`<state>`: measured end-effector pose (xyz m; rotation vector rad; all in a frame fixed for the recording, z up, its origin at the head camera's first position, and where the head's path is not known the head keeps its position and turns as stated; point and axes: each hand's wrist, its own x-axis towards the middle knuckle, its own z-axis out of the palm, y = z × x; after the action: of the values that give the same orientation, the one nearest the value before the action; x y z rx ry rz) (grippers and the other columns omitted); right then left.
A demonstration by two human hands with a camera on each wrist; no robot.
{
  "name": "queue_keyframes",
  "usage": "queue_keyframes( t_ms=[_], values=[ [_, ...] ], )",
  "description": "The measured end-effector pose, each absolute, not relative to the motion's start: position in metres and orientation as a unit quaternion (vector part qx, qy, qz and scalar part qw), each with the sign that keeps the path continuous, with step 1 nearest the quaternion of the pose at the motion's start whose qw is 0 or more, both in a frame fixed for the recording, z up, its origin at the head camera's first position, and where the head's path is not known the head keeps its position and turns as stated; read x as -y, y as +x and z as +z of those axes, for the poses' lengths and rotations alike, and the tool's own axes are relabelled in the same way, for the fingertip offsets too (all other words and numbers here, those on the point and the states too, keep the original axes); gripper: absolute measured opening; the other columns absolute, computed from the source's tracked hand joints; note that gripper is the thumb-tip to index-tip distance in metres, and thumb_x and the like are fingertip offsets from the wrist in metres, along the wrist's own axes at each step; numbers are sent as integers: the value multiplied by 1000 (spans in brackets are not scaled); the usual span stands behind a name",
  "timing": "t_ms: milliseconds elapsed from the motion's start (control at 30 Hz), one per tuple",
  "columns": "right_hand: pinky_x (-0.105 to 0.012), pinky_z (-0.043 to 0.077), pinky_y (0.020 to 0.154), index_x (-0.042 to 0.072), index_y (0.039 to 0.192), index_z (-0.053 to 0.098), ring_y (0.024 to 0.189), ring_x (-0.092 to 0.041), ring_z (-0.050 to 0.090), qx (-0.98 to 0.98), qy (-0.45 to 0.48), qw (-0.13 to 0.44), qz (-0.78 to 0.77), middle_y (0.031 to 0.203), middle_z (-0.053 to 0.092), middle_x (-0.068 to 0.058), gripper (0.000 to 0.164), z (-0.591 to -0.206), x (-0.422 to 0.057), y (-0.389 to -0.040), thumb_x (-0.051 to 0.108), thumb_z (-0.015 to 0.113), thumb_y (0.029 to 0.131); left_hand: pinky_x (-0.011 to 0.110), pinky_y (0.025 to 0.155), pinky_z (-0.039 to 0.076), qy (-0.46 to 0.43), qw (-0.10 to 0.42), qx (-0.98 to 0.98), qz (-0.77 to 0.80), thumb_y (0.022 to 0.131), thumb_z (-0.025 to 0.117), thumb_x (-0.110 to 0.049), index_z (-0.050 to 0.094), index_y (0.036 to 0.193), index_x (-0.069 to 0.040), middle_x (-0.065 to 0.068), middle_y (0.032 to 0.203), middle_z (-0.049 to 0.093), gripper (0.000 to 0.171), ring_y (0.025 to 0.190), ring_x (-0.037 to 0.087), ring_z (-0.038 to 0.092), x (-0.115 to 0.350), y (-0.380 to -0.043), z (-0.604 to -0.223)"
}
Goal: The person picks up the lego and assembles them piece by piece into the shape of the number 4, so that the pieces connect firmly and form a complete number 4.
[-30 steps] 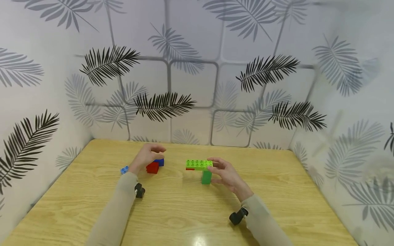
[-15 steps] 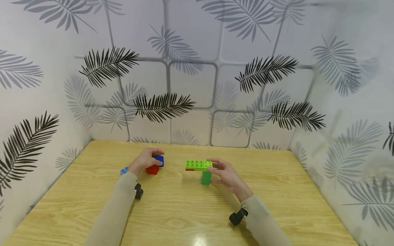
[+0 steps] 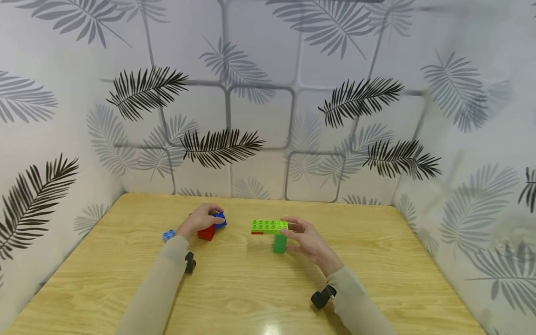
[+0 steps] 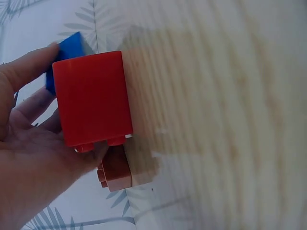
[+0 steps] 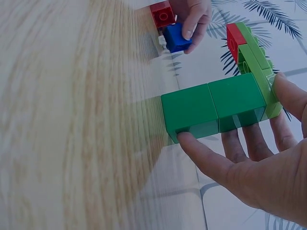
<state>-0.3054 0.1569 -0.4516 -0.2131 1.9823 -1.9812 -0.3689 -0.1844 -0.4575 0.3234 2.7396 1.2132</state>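
Note:
My left hand (image 3: 199,218) pinches a blue brick (image 3: 219,220) between thumb and fingers, at the left of the table. Right beside it a red brick (image 4: 93,98) lies on its side, its studs pointing toward the wrist in the left wrist view. My right hand (image 3: 307,239) holds a built piece by its upright, two stacked dark green bricks (image 5: 213,108). Across the top of that upright run light green bricks (image 3: 264,226), reaching out to the left. Under their far end sits another red brick (image 5: 235,40). Thumb and fingers lie along the green sides.
A light blue brick (image 3: 169,234) lies left of my left wrist. Behind the red brick, a brownish-orange brick (image 4: 116,172) shows in the left wrist view. The wooden table (image 3: 251,288) ends at a leaf-patterned backdrop (image 3: 259,116).
My left hand has come down and closed on the blue brick, which is now slightly turned and shifted right. The right hand and the green build stay in place.

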Motion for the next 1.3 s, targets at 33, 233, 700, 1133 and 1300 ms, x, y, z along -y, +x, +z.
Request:
queue_keyframes(
  t_ms=[33,233,700,1133,1300],
  values=[
    [-57,48,97,7,144,45,118,-23,56,-695,-75,166,-695,142,46,-18,53,-452,-157,-305,19,64,96,49,98,48,103,59,-904,410,97,62,-21,55,135,-2,24,135,54,43,118,37,56,184,-369,-458],
    [-57,49,96,6,145,44,117,-23,57,-700,-78,156,-692,143,46,-19,52,-452,-157,-306,18,62,97,40,86,57,73,21,-862,502,94,65,-22,56,136,-6,20,133,52,45,110,33,61,179,-367,-454],
    [-56,49,96,11,142,48,122,-26,54,-710,-81,154,-683,145,45,-17,48,-451,-155,-306,19,63,97,35,83,53,128,-77,-833,532,86,77,-30,55,131,-22,11,123,63,51,108,28,60,156,-349,-432],
    [-58,47,98,9,145,44,122,-25,54,-707,-83,154,-685,147,44,-18,51,-455,-157,-305,20,62,98,35,80,58,181,-131,-804,551,89,74,-20,58,134,-16,15,114,69,49,97,25,69,123,-331,-428],
    [-58,47,98,8,145,43,121,-24,54,-701,-85,157,-690,147,44,-18,53,-455,-157,-304,20,62,98,39,86,58,197,-98,-779,587,89,71,-9,59,134,-13,16,125,63,47,107,30,68,113,-326,-427]
  ],
)
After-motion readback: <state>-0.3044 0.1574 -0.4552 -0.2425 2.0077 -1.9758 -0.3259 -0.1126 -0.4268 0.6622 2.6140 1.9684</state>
